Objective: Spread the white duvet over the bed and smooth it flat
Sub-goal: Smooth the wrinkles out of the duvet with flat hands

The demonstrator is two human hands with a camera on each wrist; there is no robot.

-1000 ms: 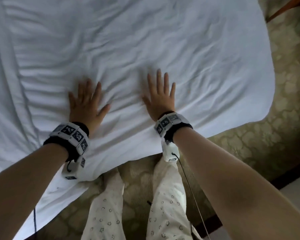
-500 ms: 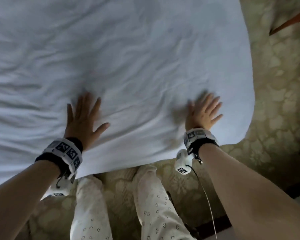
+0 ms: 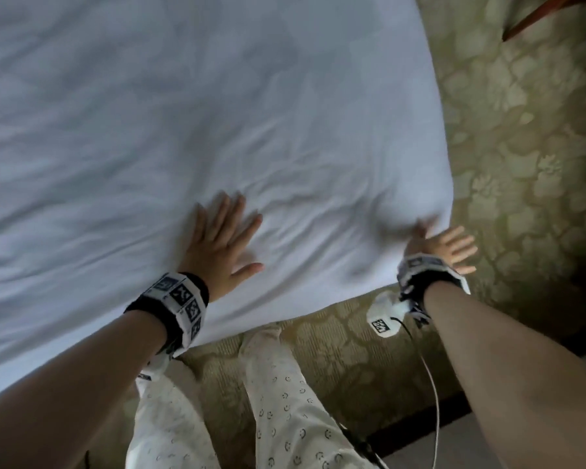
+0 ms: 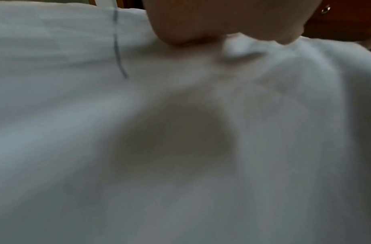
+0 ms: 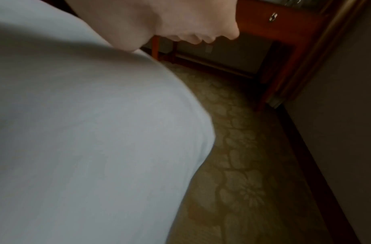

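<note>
The white duvet [image 3: 217,113] covers the bed and fills most of the head view, with shallow creases near its near edge. My left hand [image 3: 222,245] lies flat on it, fingers spread, a little in from that edge. My right hand [image 3: 444,247] is at the duvet's near right corner, fingers straight and reaching past the edge over the carpet; it is blurred. In the left wrist view the palm [image 4: 201,21] presses on white cloth [image 4: 180,148]. In the right wrist view the hand [image 5: 159,21] sits at the corner of the duvet [image 5: 76,132].
Patterned olive carpet [image 3: 521,164] lies to the right of and in front of the bed. My legs in pale printed trousers [image 3: 285,401] stand close to the bed edge. Red-brown wooden furniture [image 5: 285,41] stands by the wall beyond the corner.
My right hand has swept rightwards across the duvet, from beside the left hand to the near right corner. The left hand stays flat on the cloth, and the head view has shifted.
</note>
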